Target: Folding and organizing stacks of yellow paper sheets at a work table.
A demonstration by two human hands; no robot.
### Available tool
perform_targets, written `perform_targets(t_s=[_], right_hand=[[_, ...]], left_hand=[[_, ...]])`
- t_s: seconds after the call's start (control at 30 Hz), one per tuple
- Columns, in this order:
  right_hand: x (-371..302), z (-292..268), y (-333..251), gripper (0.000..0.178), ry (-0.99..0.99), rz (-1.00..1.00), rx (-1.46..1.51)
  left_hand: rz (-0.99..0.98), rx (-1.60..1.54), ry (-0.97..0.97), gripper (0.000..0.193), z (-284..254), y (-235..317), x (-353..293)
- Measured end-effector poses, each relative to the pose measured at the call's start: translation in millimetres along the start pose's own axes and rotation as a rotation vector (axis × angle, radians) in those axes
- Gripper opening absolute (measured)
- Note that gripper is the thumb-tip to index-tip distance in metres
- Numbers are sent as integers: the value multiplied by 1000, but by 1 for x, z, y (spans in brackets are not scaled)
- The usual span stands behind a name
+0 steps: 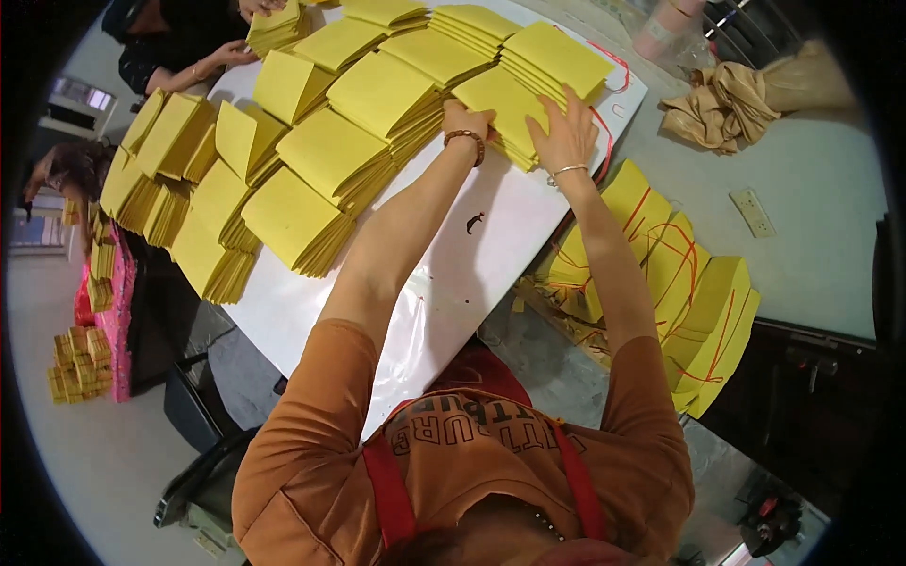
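Observation:
A stack of folded yellow paper pieces (500,99) lies near the right edge of the white table, between my two hands. My left hand (466,123), wearing a beaded bracelet, has its curled fingers closed on the stack's left side. My right hand (563,137) is against the right side of the same stack, its fingers stretched and spread. Another yellow stack (557,58) sits just beyond my right fingertips. To the left, several more stacks, among them one large yellow stack (300,219), lean in overlapping rows.
The white tabletop (429,311) bears a small dark mark (475,223). Below its right edge are yellow bundles with red strings (698,302). Crumpled brown paper (722,104) lies farther right. Another person's hand (231,54) is at the far left, and a black chair (193,406) stands left of me.

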State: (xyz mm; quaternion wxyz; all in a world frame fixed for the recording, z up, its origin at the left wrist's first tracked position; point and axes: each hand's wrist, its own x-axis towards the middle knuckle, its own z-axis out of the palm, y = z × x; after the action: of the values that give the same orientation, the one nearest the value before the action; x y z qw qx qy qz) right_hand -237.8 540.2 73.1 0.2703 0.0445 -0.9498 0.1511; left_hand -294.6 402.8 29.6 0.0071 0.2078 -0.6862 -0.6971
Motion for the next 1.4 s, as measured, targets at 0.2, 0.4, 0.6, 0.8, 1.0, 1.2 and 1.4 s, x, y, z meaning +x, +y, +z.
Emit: perform_targets(t_s=[0.2,0.4,0.6,0.8,1.0,1.2,1.4], right_hand=[[3,32,12,44,-398,-116,135],[7,24,-17,38,-427,-198,73],[-20,31,13,38,-364,-204,-41],[-11,43,4,41,-412,-219,-89],[-4,47,-9,55,-365,-274,-120],[0,19,-13,63,-405,-182,-132],[-4,22,-9,70,-396,-247,-132]], left_hand=[[-148,-164,-91,31,-9,4,-9],[-202,-553,-277,26,-62,-52,-59],[-314,-522,-429,16,-104,-98,-132],[-178,-312,-300,16,-176,-97,-151],[-121,-383,-277,16,-208,-94,-173],[-167,-242,-226,18,-241,-95,-206],[-135,-503,-137,18,-255,-116,-221]])
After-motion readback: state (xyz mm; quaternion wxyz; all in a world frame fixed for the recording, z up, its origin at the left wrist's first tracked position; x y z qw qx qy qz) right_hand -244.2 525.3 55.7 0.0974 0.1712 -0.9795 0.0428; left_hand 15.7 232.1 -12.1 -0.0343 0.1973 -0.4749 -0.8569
